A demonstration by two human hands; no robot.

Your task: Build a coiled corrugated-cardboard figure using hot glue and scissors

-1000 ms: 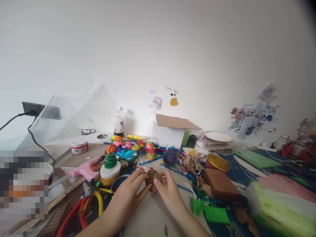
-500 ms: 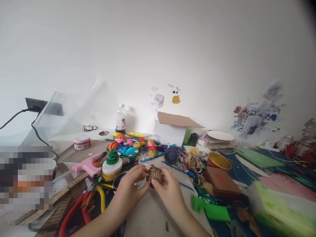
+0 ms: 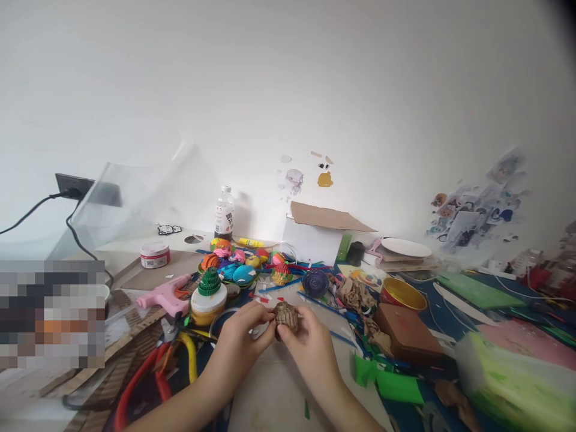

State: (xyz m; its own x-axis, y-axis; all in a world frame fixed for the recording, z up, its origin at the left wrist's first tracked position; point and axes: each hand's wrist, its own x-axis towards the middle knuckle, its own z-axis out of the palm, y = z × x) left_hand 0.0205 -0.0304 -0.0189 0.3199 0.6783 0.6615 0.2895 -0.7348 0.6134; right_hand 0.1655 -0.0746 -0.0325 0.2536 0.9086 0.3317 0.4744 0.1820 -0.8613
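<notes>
A small brown ball-like piece with a ridged surface, seemingly coiled corrugated cardboard [image 3: 287, 316], is gripped between both hands above a pale work board [image 3: 265, 384]. My left hand [image 3: 247, 333] pinches its left edge with thumb and fingertips. On the other side, my right hand [image 3: 308, 336] has its thumb across the front of the piece and its fingers behind. Beyond the hands lies a dark blue coiled paper disc [image 3: 315, 283]. To the left, a green coiled cone [image 3: 209, 282] rests on a white-lidded jar [image 3: 209, 304].
Red-and-yellow-handled pliers or cutters [image 3: 162, 366] and a pink glue gun [image 3: 167, 294] lie at the left. Colourful coiled pieces [image 3: 243, 274] stand behind. On the right are a brown box [image 3: 407, 333], a gold bowl [image 3: 404, 295], crumpled brown paper [image 3: 355, 294] and green tape [image 3: 398, 387].
The view has shifted slightly, so everything sits a little farther right. Both hands keep hold of the brown ridged piece, with hardly any change in grip.
</notes>
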